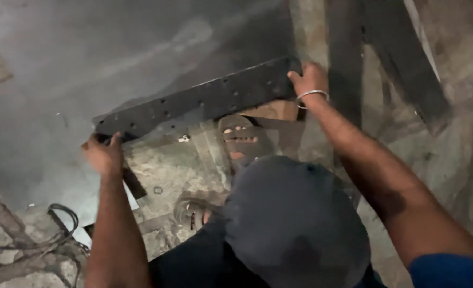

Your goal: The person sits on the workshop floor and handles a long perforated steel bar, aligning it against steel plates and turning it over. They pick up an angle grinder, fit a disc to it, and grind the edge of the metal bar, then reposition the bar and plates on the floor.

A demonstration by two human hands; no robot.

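While we crouch over the stone floor [194,165], our two hands grip a long dark metal bar [204,101] pierced with small holes, one hand at each end. Our left hand [102,154] is curled around the bar's lower end, fingers closed on its edge. Our right hand [308,80], with a silver bangle [312,95] at the wrist, clasps the bar's upper end. Below the bar's middle, our sandalled feet [242,138] stand on the floor, beside a wooden block [276,110]. Left of the bar's lower end lie black cables [60,224]. Beyond the bar spreads a grey metal sheet [113,48].
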